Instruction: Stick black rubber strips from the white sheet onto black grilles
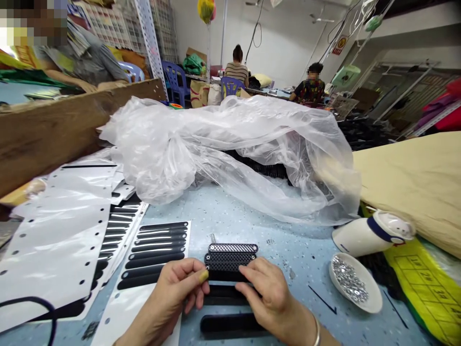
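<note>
My left hand (183,286) is closed, thumb and index finger pinched at the left end of a black strip (224,276). At that strip's right end, my right hand (268,290) grips with thumb and index finger. Just beyond lie black mesh-patterned strips (233,248) with small silver rings at their ends. Nearer to me are two smooth black strips, one (225,295) partly under my fingers and another (230,326) in front. Beside my left hand lies a white backing sheet (118,312) bearing several black stickers (154,254) with rounded ends.
A white dish (374,300) of small metal rings (351,281) stands at right, near a white bottle (360,235) lying tilted. Clear plastic sheeting (234,139) heaps across the back. White sheets (61,230) pile at left by a wooden board (72,129). Other people sit beyond.
</note>
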The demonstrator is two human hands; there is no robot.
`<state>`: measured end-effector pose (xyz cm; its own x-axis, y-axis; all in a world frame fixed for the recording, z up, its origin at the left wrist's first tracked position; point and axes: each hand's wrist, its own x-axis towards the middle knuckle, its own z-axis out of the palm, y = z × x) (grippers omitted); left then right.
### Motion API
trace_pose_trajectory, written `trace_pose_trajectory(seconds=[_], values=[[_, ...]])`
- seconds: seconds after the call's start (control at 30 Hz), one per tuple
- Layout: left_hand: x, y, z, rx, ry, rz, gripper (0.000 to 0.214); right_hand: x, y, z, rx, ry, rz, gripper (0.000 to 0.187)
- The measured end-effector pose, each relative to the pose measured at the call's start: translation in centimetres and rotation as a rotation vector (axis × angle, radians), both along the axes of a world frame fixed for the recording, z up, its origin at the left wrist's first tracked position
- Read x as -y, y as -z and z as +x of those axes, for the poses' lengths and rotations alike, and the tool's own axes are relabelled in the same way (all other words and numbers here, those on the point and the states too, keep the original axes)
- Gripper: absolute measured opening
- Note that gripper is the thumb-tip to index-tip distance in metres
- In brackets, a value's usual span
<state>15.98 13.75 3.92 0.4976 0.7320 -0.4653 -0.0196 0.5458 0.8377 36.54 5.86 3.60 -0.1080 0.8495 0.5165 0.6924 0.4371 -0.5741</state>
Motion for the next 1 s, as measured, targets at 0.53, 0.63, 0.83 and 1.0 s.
trace_pose_trajectory(seconds=[0.53,0.63,0.83,1.0], values=[[-1.6,2.0,-1.4,-0.678,0.109,0.935,0.025,0.9,0.5,5.3,-0.318,0.144,-0.352,0.006],[-1.6,2.2,-0.8,-0.684,0.174,0.976,0.022,0.6,1.6,4.6,-0.338,0.154,-0.364,0.008],[-2.0,1.9,0.2,-0.703,0.207,0.941,0.025,-0.8,2.1,4.2,-0.278,0.14,-0.355,0.01],[-1.7,1.8,0.2,-0.667,0.247,0.908,0.018,-0.5,1.5,4.5,-0.192,0.029,-0.343,0.011]])
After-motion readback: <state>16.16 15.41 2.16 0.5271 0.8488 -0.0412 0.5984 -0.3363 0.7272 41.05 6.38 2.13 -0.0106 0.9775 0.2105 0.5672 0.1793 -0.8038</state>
